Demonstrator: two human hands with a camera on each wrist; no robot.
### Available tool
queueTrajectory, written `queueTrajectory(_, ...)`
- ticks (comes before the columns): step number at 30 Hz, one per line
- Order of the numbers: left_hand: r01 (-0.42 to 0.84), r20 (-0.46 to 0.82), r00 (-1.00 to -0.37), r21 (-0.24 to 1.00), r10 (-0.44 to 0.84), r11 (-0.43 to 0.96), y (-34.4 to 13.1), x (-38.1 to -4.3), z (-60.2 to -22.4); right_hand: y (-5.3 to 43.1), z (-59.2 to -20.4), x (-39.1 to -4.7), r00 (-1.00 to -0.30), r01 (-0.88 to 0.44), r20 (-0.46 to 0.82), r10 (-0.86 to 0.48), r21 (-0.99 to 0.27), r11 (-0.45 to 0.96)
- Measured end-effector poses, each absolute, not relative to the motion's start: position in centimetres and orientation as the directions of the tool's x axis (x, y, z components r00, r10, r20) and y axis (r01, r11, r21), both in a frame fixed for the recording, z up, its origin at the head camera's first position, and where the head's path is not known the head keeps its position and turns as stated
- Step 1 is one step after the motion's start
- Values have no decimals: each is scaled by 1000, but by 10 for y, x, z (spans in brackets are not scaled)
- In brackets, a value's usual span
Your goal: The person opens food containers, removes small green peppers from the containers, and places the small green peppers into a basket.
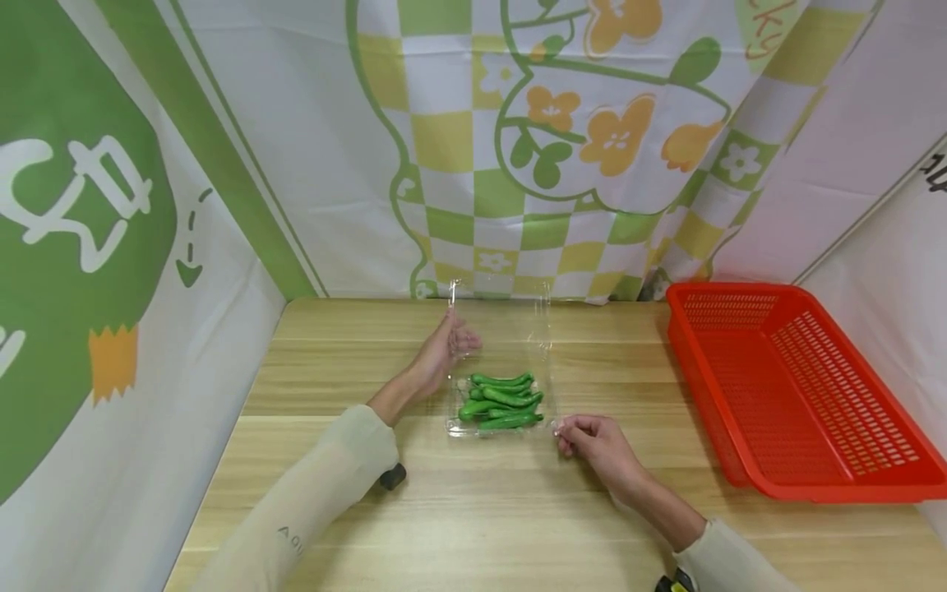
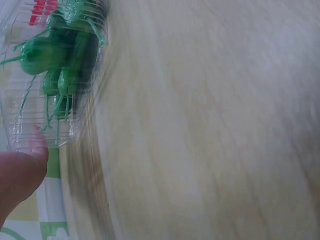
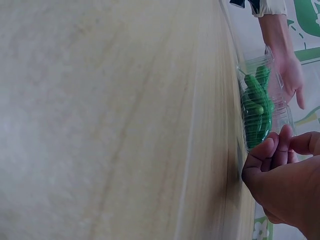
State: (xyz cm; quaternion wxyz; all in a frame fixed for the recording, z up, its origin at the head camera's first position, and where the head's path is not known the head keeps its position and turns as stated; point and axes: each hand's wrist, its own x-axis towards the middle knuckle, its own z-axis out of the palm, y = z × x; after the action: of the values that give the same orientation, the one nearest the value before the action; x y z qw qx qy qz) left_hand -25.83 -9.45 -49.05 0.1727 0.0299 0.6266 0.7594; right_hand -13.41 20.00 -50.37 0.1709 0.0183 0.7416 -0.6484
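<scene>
A clear plastic clamshell box (image 1: 462, 432) sits on the table with its transparent lid (image 1: 503, 316) raised toward the back. Several long green peppers (image 1: 510, 399) lie in its base, and they show through the ribbed wall in the left wrist view. My left hand (image 1: 442, 349) is at the box's left side by the lid, fingers extended and relaxed. At the front right corner, my right hand (image 1: 602, 450) pinches the box's edge between thumb and fingertips. The right wrist view shows the curled fingers (image 3: 265, 152) right at the box's near end.
To the right stands a red plastic basket (image 1: 706, 386) with perforated walls. The wooden table (image 1: 481, 518) meets a printed green and white cloth (image 1: 510, 222) at the back. More cloth (image 1: 207, 345) hangs along the left side.
</scene>
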Motion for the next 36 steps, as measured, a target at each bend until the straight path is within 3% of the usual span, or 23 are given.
queueTrajectory(16, -342, -289, -899, 933, 329, -112, -93, -258, -499, 197, -504, -130, -941, 233, -267, -207, -957, 175)
queueTrajectory(36, -343, -312, -924, 932, 221, -115, -89, -246, -502, 199, -500, -133, -933, 216, -262, -246, -956, 200)
